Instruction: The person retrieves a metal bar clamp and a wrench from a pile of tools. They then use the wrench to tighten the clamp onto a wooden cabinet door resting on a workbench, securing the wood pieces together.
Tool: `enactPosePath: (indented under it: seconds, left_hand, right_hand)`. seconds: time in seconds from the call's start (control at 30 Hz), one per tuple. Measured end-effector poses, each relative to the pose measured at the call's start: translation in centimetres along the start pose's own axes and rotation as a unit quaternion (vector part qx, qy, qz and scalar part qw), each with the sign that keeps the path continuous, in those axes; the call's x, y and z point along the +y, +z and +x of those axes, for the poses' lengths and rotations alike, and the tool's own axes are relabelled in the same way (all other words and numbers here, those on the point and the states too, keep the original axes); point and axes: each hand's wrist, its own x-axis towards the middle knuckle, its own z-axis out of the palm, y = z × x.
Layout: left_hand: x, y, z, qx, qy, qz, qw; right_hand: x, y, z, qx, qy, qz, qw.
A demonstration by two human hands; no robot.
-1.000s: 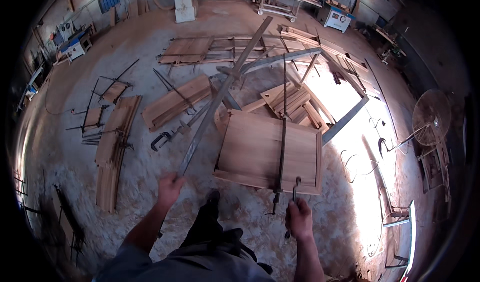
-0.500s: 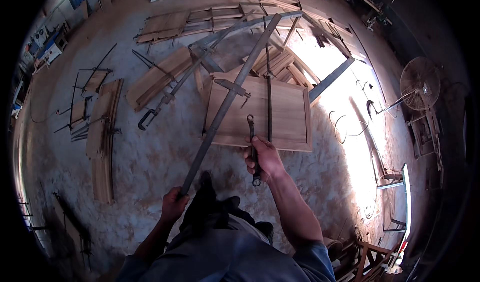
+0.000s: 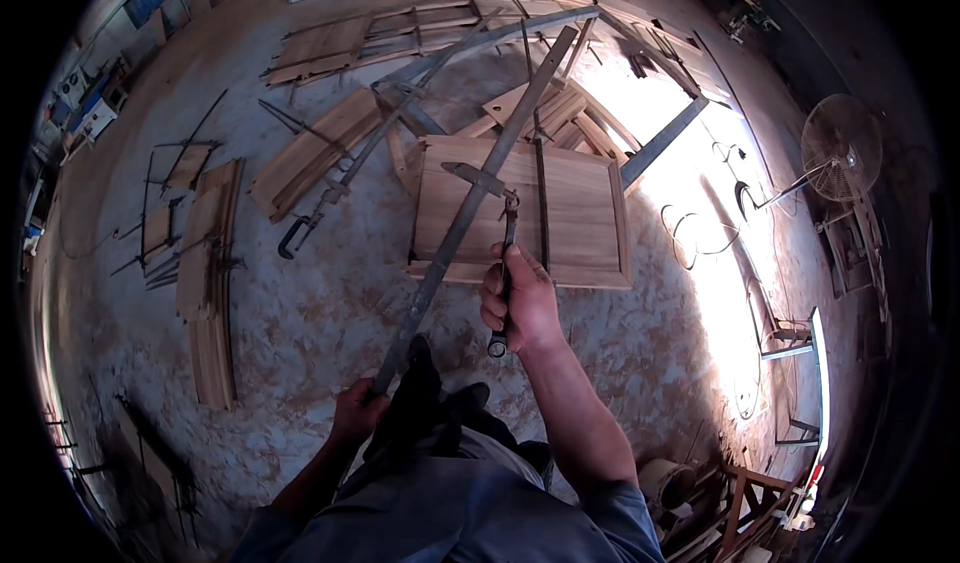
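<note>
My left hand (image 3: 357,410) is closed around the near end of a long grey bar clamp (image 3: 440,253). The bar slants away to the far right, across a framed wooden panel (image 3: 585,208). My right hand (image 3: 522,298) grips a double ring spanner (image 3: 510,233) by its shank, held roughly upright. The spanner's far ring is at the screw of the clamp's sliding jaw (image 3: 472,177); whether it is seated on the screw I cannot tell. A second, dark bar (image 3: 543,208) runs across the panel, right of the spanner.
Wooden boards (image 3: 320,148) and another bar clamp (image 3: 335,195) lie to the left, with a board stack (image 3: 208,283) beyond. Metal beams (image 3: 665,148) frame the far side. A fan (image 3: 840,148) stands at the right, near a loose cable (image 3: 685,243) on the floor.
My right hand has raised the spanner away from me, bringing its far ring from below the clamp jaw up to the jaw's screw. My left hand still holds the bar, shifted slightly right.
</note>
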Motion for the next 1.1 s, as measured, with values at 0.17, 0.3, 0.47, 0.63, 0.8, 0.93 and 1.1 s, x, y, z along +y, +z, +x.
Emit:
enactPosePath:
  seconds: [0.17,0.3,0.47,0.63,0.8,0.93,1.1]
  left_hand:
    - [1.4,0.7,-0.1,-0.097,-0.058,-0.033,0.993]
    - [3.1,1.3,-0.4,-0.121,-0.079,-0.051,0.988]
    - [3.2,0.4,-1.3,-0.214,-0.040,-0.024,0.976]
    - [4.3,-0.3,-1.9,-0.170,-0.091,-0.112,0.975]
    - [5.6,0.0,-0.7,-0.107,0.028,0.009,0.994]
    - [4.0,0.1,-0.5,-0.088,0.055,0.027,0.994]
    - [4.5,1.1,-0.5,-0.068,0.079,0.114,0.988]
  right_hand:
    - [3.9,-1.2,2.0,0.139,-0.198,-0.183,0.953]
    - [4.7,-2.3,2.4,0.162,-0.276,-0.236,0.918]
    - [-1.3,-6.4,3.0,0.144,-0.519,-0.552,0.636]
    - [-8.7,-5.8,1.0,0.052,-0.476,-0.643,0.598]
    - [-9.0,-6.7,1.6,0.178,-0.175,-0.481,0.841]
    - [-9.0,-4.4,-0.9,0.075,-0.051,-0.089,0.992]
    - [-8.9,-2.3,-2.3,0.170,-0.152,-0.302,0.926]
